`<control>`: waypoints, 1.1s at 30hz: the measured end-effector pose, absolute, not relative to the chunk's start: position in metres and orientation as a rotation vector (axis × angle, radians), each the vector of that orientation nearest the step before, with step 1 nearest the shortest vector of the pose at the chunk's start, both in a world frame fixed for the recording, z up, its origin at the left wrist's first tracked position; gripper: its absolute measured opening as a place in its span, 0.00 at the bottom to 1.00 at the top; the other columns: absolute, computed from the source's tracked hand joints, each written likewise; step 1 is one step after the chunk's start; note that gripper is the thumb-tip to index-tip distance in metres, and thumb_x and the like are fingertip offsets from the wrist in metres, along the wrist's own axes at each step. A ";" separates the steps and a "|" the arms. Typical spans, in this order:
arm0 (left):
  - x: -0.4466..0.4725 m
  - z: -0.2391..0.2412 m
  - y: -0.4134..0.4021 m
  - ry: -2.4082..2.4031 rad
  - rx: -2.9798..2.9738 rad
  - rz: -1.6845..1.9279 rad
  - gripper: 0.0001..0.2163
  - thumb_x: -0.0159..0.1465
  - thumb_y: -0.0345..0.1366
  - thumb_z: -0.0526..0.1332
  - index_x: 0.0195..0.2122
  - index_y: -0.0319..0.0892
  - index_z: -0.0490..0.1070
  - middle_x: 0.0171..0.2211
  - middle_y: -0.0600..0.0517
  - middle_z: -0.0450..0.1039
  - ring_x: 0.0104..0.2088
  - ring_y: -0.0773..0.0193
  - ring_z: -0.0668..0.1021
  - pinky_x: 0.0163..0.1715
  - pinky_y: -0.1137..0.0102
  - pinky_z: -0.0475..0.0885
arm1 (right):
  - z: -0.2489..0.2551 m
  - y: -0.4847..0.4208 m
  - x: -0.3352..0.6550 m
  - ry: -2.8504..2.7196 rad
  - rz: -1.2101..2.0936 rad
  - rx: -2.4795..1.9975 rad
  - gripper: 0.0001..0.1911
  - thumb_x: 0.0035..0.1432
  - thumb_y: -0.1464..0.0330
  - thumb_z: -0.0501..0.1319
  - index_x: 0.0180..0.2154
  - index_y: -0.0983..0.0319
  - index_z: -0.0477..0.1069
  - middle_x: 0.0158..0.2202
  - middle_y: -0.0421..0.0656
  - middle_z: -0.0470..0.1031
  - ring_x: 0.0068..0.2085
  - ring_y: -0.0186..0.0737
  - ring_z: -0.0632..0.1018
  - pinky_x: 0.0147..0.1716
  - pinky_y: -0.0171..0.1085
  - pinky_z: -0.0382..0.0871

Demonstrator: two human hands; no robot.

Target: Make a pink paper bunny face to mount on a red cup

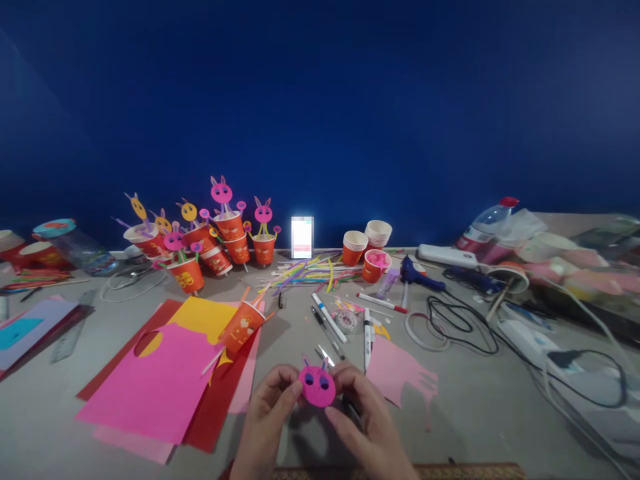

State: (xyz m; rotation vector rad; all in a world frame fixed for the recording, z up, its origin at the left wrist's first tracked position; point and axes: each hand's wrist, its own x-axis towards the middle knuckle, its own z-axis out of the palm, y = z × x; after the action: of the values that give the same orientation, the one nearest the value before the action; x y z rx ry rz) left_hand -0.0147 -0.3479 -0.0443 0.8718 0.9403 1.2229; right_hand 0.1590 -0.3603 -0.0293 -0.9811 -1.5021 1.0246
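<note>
Both my hands hold a small pink paper rabbit face (317,385) with two dark blue eyes and short ears, low in the middle of the view just above the grey table (460,427). My left hand (265,420) pinches its left edge with thumb and fingers. My right hand (363,417) grips its right and lower edge. An orange paper cup (242,327) with sticks in it lies tipped on its side just beyond my left hand, on the coloured paper.
Pink, yellow and red paper sheets (160,380) lie left. Finished rabbit cups (210,240) stand at the back left. Straws (310,272), pens (330,319), stacked cups (367,243), a blue glue gun (415,273), black cables (460,327), a bottle (487,227) and a power strip (530,337) fill the middle and right.
</note>
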 end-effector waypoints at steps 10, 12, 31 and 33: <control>-0.007 -0.044 -0.349 1.047 0.932 1.293 0.09 0.61 0.40 0.66 0.39 0.42 0.74 0.36 0.50 0.75 0.35 0.64 0.75 0.35 0.73 0.71 | -0.034 -0.360 0.138 -1.056 1.186 -1.031 0.13 0.58 0.61 0.64 0.28 0.60 0.67 0.26 0.38 0.67 0.25 0.34 0.71 0.25 0.32 0.66; -0.008 -0.045 -0.348 1.039 0.934 1.291 0.09 0.61 0.41 0.66 0.36 0.41 0.74 0.33 0.51 0.74 0.32 0.64 0.75 0.34 0.72 0.71 | -0.036 -0.358 0.136 -0.902 1.335 -0.997 0.15 0.55 0.59 0.67 0.28 0.60 0.66 0.24 0.37 0.68 0.23 0.33 0.71 0.25 0.32 0.66; -0.032 -0.050 -0.325 1.123 1.068 1.181 0.15 0.61 0.46 0.64 0.26 0.40 0.67 0.22 0.55 0.68 0.25 0.67 0.71 0.28 0.73 0.67 | -0.050 -0.357 0.156 -1.321 1.038 -1.271 0.18 0.65 0.54 0.54 0.30 0.60 0.67 0.24 0.38 0.68 0.24 0.35 0.71 0.24 0.32 0.64; -0.038 -0.046 -0.318 1.183 1.161 1.135 0.15 0.60 0.47 0.64 0.26 0.40 0.68 0.23 0.54 0.69 0.26 0.65 0.72 0.29 0.73 0.68 | -0.057 -0.359 0.162 -1.444 0.896 -1.326 0.19 0.67 0.56 0.52 0.27 0.59 0.64 0.21 0.36 0.64 0.22 0.35 0.68 0.22 0.33 0.61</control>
State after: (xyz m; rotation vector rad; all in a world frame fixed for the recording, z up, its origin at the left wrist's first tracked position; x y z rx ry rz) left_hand -0.0380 -0.3176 -0.0461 1.1611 1.1831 1.1350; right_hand 0.1620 -0.3588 -0.0574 -1.3262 -1.4441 0.8962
